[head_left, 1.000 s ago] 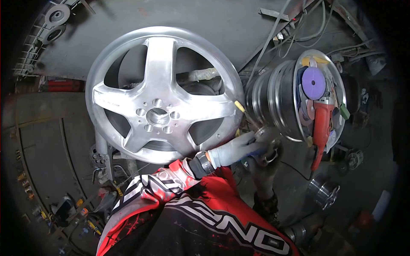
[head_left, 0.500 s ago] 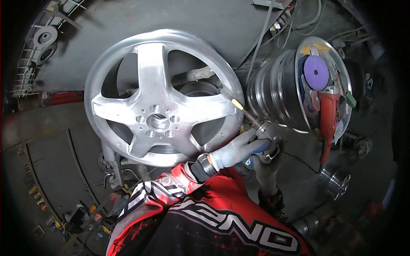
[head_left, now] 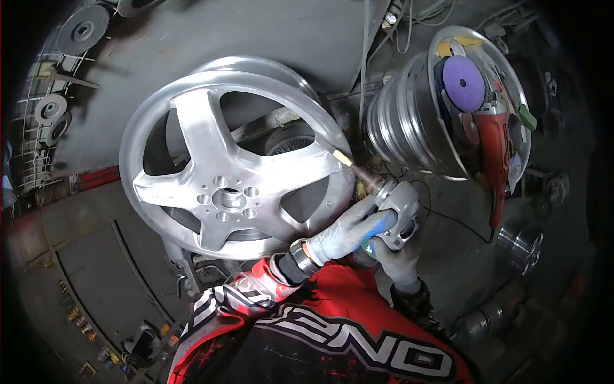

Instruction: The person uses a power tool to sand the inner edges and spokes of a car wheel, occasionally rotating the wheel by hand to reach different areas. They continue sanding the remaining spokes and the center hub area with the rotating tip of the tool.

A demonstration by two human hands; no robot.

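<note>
Right in front of you, the big five-spoke wheel (head_left: 203, 125) is the largest thing in view, its bare silver face turned up towards you and tilted. To its right, a second wheel (head_left: 409, 121) lies on its side, its open end crowded with things. Among these you have a red power tool (head_left: 492, 150), its narrow end hanging down past the rim, and a purple disc (head_left: 463, 84) above it. Farther down on the right, a smaller-looking wheel (head_left: 519, 246) sits near the floor. At the upper left, a dark round disc (head_left: 84, 29) rests by a wire rack.

Between the two wheels and nearer your body, you hold a grey-bodied hand tool (head_left: 403, 211). Your gloved left hand (head_left: 342, 233) is closed over its near side, a dark band (head_left: 306, 254) round the wrist. Your gloved right hand (head_left: 400, 256) is wrapped about it from below, partly hidden by the tool. The tool's neck slants up and left, and its yellow tip (head_left: 342, 157) overlaps the edge of the five-spoke wheel, by the end of a spoke; from this angle you can't really tell whether it touches. Smallest of all, a green block (head_left: 527, 118) sits at the second wheel's right edge.
</note>
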